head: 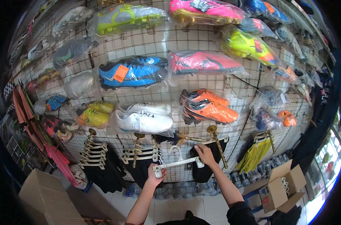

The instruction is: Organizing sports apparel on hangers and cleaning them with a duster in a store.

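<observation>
A white plastic clip hanger [179,163] is stretched between my hands, its hook upward, with no garment on it. My left hand [156,175] grips the clip at its left end. At the right end, my right hand [205,155] holds the hanger near the other clip, its fingers partly hidden behind. Behind my left hand, black garments [135,170] hang on clip hangers from a brass-coloured rod [136,153]. Another black garment [203,168] hangs behind my right hand, beside a second rod [219,144].
A wire grid wall carries bagged sports shoes [143,121], more black garments [101,168] and yellow-green garments [255,154]. Below stand wrapped dumbbells [181,191]. An open cardboard box [276,195] holding white hangers is at lower right, another cardboard box [46,197] at lower left.
</observation>
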The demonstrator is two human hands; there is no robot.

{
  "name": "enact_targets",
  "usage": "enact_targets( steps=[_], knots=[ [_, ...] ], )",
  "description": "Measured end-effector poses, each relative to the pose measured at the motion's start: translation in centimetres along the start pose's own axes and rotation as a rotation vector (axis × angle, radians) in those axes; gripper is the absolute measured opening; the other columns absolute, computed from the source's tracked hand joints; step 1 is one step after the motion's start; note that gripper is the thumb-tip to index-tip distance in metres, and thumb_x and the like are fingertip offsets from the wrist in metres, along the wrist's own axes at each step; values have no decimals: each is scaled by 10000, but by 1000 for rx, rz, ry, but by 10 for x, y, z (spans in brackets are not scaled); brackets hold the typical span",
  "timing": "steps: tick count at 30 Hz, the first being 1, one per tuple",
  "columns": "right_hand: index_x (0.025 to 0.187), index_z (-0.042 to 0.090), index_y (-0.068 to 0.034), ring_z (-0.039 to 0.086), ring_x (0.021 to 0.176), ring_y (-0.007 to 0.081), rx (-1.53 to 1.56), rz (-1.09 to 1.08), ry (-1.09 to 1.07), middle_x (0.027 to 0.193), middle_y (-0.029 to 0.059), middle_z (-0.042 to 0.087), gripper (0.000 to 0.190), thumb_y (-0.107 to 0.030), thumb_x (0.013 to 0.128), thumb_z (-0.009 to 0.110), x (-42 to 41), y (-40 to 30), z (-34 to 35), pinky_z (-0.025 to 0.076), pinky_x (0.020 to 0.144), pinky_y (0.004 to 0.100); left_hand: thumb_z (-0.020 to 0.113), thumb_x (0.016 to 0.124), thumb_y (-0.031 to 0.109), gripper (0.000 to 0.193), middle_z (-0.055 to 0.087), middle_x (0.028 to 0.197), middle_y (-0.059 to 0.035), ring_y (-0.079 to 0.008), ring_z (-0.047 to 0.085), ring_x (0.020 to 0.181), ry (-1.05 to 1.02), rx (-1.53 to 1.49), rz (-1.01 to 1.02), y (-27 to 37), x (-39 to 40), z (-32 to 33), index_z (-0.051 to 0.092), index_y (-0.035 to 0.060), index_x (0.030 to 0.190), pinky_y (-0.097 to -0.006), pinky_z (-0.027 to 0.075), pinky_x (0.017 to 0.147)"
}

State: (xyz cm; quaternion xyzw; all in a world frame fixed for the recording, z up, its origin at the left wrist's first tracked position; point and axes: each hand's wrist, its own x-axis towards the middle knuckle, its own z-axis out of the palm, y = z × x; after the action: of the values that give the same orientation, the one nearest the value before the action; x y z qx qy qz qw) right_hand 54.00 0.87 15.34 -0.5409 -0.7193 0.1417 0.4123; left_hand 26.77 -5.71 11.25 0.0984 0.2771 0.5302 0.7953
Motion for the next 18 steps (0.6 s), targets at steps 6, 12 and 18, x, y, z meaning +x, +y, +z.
enact_targets(
  steps=[6,12,18],
  knots=[
    [828,565,-12,572,523,122,399,293,-133,625,49,581,334,-330,898,491,-95,31,-23,442,489,264,423,706,339,329,424,533,-75,-197,384,501,29,62,-124,-39,-4,16,461,38,580,-293,279,393],
    [878,551,-11,585,465,153,610,582,115,611,63,578,254,-263,880,520,-194,58,-69,459,386,261,463,689,313,290,392,572,-85,-198,359,531,-61,32,-376,-129,19,0,423,33,626,-297,284,426],
    [847,529,-17,565,450,137,503,678,263,596,54,553,258,-271,886,514,-289,57,-154,416,368,246,441,757,335,327,448,594,-101,-219,398,548,-168,200,-588,-206,3,63,468,29,646,-310,321,438]
  ],
)
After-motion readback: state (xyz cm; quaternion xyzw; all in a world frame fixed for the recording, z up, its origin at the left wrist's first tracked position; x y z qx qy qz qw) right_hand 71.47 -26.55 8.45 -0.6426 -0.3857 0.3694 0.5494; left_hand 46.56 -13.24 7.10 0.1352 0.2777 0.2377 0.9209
